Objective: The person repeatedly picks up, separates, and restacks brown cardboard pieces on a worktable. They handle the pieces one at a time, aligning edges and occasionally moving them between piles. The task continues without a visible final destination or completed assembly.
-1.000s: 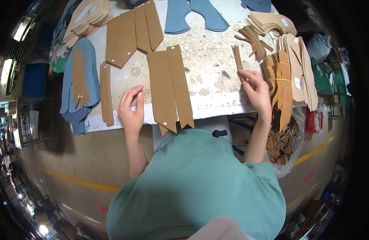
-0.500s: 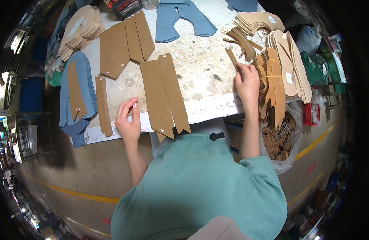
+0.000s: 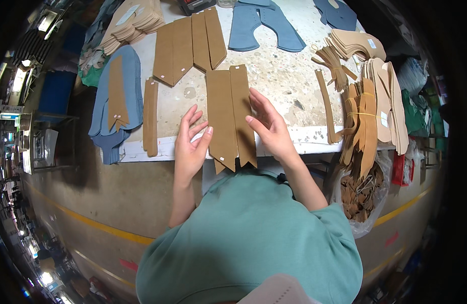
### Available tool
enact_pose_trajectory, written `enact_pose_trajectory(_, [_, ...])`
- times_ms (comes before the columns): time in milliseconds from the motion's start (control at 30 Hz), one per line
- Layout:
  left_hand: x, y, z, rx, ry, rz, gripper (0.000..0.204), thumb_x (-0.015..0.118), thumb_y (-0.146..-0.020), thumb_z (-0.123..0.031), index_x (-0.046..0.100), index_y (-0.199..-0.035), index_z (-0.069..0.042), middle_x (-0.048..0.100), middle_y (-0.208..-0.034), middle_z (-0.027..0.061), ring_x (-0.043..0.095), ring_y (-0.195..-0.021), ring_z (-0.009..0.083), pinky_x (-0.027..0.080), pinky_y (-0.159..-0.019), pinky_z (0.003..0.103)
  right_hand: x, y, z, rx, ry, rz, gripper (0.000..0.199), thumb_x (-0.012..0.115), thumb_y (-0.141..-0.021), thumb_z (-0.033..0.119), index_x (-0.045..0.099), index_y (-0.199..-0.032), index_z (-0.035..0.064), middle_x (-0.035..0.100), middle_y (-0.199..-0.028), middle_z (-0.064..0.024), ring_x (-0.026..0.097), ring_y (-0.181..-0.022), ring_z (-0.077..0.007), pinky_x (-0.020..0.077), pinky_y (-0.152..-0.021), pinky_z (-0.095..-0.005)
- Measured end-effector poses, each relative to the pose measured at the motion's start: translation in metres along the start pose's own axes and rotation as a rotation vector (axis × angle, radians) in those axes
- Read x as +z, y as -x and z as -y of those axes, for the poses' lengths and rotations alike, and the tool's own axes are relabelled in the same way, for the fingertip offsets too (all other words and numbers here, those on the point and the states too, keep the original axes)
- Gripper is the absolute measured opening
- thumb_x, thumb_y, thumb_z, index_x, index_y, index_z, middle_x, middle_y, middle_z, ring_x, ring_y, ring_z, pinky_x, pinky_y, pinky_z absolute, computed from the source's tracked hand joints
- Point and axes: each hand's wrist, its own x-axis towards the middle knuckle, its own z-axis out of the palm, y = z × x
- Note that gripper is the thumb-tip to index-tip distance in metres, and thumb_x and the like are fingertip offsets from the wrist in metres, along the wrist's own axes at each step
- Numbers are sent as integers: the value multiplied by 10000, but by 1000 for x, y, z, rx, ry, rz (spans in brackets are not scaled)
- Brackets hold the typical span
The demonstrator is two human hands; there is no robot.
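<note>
Two brown flat pieces, apparently leather, lie side by side in front of me at the table's near edge: a wider piece (image 3: 221, 109) and a narrower strip (image 3: 242, 114) with a notched end. Their pointed lower ends jut past the edge. My left hand (image 3: 193, 147) is at the wider piece's left side, fingers apart and curved, fingertips close to its edge. On the other side my right hand (image 3: 274, 131) is open, its fingers along the narrow strip's right edge. Neither hand grips anything. A thin brown strip (image 3: 324, 104) lies farther right, beside banded brown strips (image 3: 364, 116).
At left sit a blue stack (image 3: 132, 86) topped by a notched brown strip (image 3: 118, 93), and a narrow brown stack (image 3: 150, 116). More brown pieces (image 3: 175, 48) and blue cutouts (image 3: 266, 30) lie farther back. Beige stacks (image 3: 385, 106) stand right; a plastic bag of scraps (image 3: 362, 200) hangs below.
My right hand has left the thin strip at right and come over to the middle brown pieces. My left hand has moved closer to their left edge. The whole view has shifted.
</note>
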Motion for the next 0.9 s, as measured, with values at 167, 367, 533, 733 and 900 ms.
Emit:
enact_pose_trajectory(167, [6,-1,1,2,-42,-78,569,633,-915,-35,402,-1436,-42,475,-1350,215,598,-1124,236,550,-896,336,5,-8,0,177,-127,-38,618,580,-920,-25,371,-1491,87,511,-1351,-168,583,-1103,-162,450,-999,-306])
enact_pose_trajectory(367, [15,-2,1,91,-327,-119,473,680,-837,27,563,-1293,-11,580,-1191,149,645,-1031,208,603,-821,331,-10,-3,2,-57,421,-72,398,591,-839,-31,612,-1234,11,615,-1137,-142,647,-785,-251,530,-756,-328])
enact_pose_trajectory(533, [25,-3,4,178,-501,-157,471,743,-782,-2,611,-1234,0,596,-1144,128,661,-1004,217,612,-827,337,-74,-4,9,0,561,-243,425,547,-869,-69,627,-1270,45,618,-1202,-64,610,-807,-121,509,-755,-238])
enact_pose_trajectory(733, [37,-14,2,161,-424,-33,445,761,-779,-33,633,-1203,16,592,-1147,130,674,-995,229,606,-829,326,-123,14,18,45,716,-362,400,596,-841,-30,648,-1231,47,660,-1123,-95,630,-709,-167,517,-691,-283])
enact_pose_trajectory(900, [79,-33,3,265,-465,51,447,773,-778,-37,636,-1198,37,591,-1156,115,686,-921,192,589,-820,284,-120,16,13,-4,748,-353,400,583,-833,-36,648,-1220,39,656,-1124,-106,626,-711,-182,512,-687,-298])
